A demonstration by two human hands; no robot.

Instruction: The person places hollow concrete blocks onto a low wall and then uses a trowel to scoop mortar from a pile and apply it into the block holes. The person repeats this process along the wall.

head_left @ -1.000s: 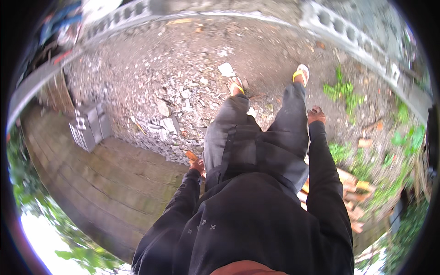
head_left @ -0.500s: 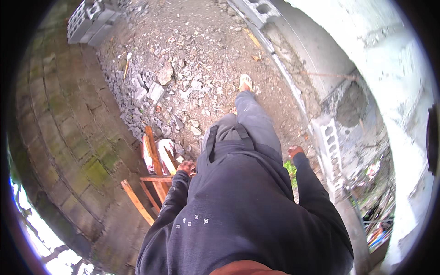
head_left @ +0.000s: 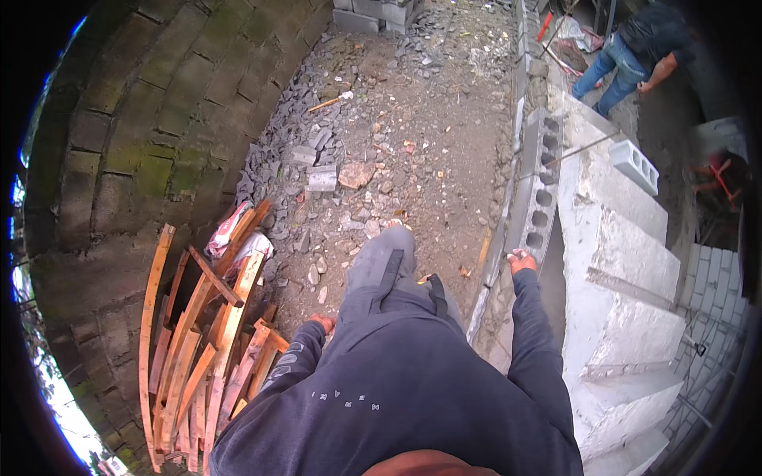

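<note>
I stand on rubble-strewn dirt in a dark sweatshirt and grey trousers, one leg (head_left: 379,266) stepping forward. My left hand (head_left: 321,323) hangs at my side, empty and relaxed, just right of a heap of orange wooden planks (head_left: 202,349). Also empty, my right hand (head_left: 521,260) swings out beside a low wall of hollow concrete blocks (head_left: 540,198), close to it but not touching.
A mossy block wall (head_left: 135,159) curves along the left. Broken blocks and stones (head_left: 321,178) litter the dirt ahead. White stepped concrete (head_left: 627,270) rises on the right, with a loose block (head_left: 633,165) on top. Another person (head_left: 635,47) bends over at the far upper right.
The view has swung round as I walk: the plank heap has come closer on my left, and the hollow-block wall and white concrete now fill the right side. Both hands stay empty.
</note>
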